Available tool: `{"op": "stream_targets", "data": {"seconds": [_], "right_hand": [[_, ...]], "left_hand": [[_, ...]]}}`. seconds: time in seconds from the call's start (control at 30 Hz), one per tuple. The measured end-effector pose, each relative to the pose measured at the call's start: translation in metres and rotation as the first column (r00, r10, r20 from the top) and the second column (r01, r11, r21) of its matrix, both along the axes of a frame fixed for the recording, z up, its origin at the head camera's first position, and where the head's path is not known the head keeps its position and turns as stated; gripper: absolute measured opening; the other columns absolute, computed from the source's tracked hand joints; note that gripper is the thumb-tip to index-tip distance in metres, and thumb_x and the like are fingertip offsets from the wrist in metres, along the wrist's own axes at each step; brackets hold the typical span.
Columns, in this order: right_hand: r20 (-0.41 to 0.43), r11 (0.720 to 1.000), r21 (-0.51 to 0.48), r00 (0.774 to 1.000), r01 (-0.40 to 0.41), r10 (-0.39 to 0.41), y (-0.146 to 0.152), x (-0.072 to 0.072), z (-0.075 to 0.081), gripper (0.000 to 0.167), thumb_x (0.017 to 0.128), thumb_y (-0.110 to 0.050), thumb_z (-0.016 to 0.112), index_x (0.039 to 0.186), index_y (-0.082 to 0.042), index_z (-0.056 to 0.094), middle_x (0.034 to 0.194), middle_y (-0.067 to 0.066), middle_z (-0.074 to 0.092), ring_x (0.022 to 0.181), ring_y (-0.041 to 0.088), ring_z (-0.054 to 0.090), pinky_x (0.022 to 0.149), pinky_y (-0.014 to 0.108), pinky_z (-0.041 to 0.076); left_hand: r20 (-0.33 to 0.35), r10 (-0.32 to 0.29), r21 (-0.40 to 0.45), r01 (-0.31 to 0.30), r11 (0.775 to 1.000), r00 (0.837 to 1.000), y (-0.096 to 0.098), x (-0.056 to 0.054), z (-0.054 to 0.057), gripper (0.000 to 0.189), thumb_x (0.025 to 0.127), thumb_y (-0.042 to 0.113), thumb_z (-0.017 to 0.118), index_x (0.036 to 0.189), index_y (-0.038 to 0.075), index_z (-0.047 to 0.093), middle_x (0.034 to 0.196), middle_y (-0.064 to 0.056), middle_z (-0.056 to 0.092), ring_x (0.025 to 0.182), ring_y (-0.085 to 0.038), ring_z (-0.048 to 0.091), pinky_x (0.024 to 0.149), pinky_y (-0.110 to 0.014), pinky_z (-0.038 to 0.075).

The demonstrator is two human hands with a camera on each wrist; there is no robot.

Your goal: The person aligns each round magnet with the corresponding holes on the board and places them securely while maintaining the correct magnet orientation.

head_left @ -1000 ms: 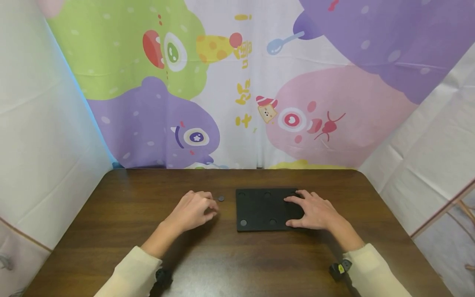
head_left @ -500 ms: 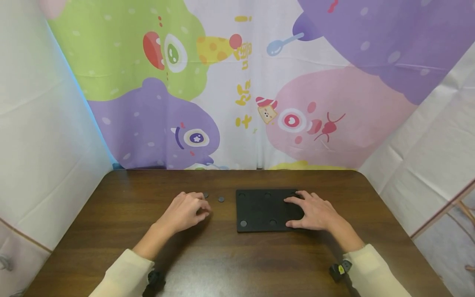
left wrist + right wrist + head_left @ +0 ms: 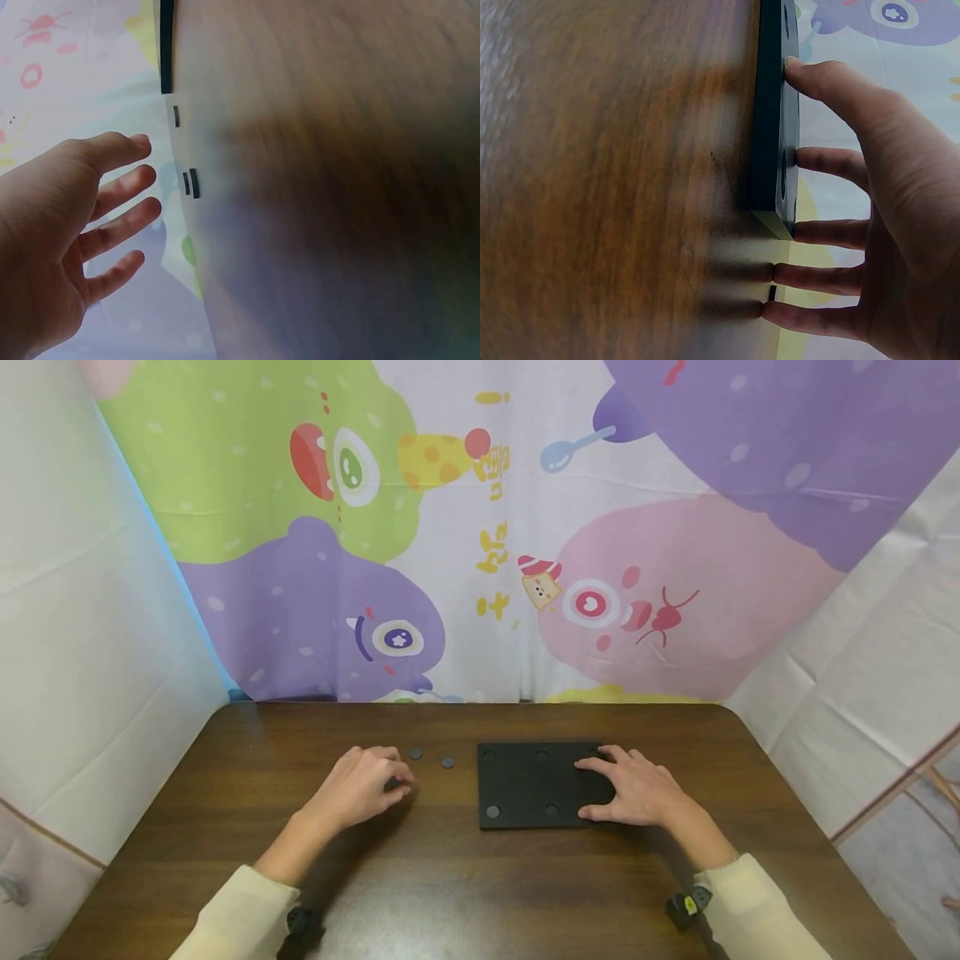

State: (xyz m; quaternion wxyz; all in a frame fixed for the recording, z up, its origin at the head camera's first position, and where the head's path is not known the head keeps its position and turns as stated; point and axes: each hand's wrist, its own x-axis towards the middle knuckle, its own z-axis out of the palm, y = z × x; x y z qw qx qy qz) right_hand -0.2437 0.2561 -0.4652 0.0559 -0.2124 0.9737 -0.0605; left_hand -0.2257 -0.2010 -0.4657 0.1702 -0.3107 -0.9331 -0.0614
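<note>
Left hand [image 3: 367, 783] is held low over the desk [image 3: 480, 893], fingers loosely spread, nothing gripped. Right hand [image 3: 637, 789] is spread, thumb and two fingertips laid on the right end of the black recessed board [image 3: 525, 785], other two fingertips set past its right edge. Board is placed right of desk centre, nearer the far edge. Seated disc [image 3: 492, 812] is seen in its near-left corner; far-left and both middle recesses appear unfilled, right end is partly covered. Inner disc [image 3: 447, 762] is laid off the board's left edge, outer disc [image 3: 416, 753] beside the left fingers; a third loose disc [image 3: 195, 184] is likely masked by that hand in head view. Change: left hand has been shifted toward the desk's left edge, outer disc uncovered. Judged: both discs are made reachable, filling only begun.
</note>
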Motion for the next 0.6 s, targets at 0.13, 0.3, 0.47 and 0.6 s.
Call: {"op": "stream_targets", "data": {"seconds": [0.13, 0.3, 0.47, 0.6], "right_hand": [[0.002, 1.000, 0.001, 1.000, 0.002, -0.002, 0.000, 0.000, 0.000, 0.083, 0.088, -0.073, 0.082, 0.158, -0.032, 0.064, 0.168, 0.023, 0.055, 0.137, 0.051, 0.063, 0.088, 0.072, 0.061], [0.001, 1.000, -0.003, 1.000, 0.001, -0.001, 0.001, 0.001, -0.001, 0.083, 0.088, -0.073, 0.082, 0.158, -0.032, 0.064, 0.168, 0.022, 0.055, 0.136, 0.051, 0.064, 0.088, 0.072, 0.061], [-0.005, 1.000, -0.004, 1.000, -0.001, 0.001, 0.000, 0.001, -0.001, 0.083, 0.088, -0.073, 0.082, 0.158, -0.031, 0.064, 0.167, 0.023, 0.055, 0.136, 0.050, 0.064, 0.088, 0.072, 0.061], [-0.007, 1.000, -0.003, 1.000, -0.002, 0.002, 0.000, 0.000, -0.001, 0.083, 0.088, -0.074, 0.082, 0.158, -0.032, 0.064, 0.167, 0.023, 0.056, 0.136, 0.050, 0.064, 0.088, 0.071, 0.061]], "left_hand": [[-0.004, 0.005, 0.003, -0.005, 1.000, 1.000, -0.003, 0.001, 0.000, 0.011, 0.088, 0.022, 0.095, 0.096, 0.027, 0.090, 0.089, 0.010, 0.077, 0.071, -0.006, 0.068, 0.063, -0.028, 0.048], [-0.005, 0.010, 0.001, -0.010, 1.000, 1.000, -0.008, 0.002, 0.001, 0.010, 0.088, 0.020, 0.096, 0.095, 0.025, 0.089, 0.088, 0.009, 0.077, 0.070, -0.006, 0.068, 0.062, -0.028, 0.049], [0.008, 0.013, 0.003, -0.013, 1.000, 1.000, -0.011, 0.002, 0.002, 0.009, 0.089, 0.020, 0.095, 0.095, 0.024, 0.089, 0.089, 0.008, 0.077, 0.069, -0.005, 0.066, 0.061, -0.026, 0.050], [0.015, 0.017, 0.000, -0.017, 1.000, 1.000, -0.012, 0.002, 0.001, 0.009, 0.089, 0.020, 0.095, 0.096, 0.023, 0.089, 0.090, 0.007, 0.077, 0.070, -0.006, 0.068, 0.060, -0.023, 0.048]]}}
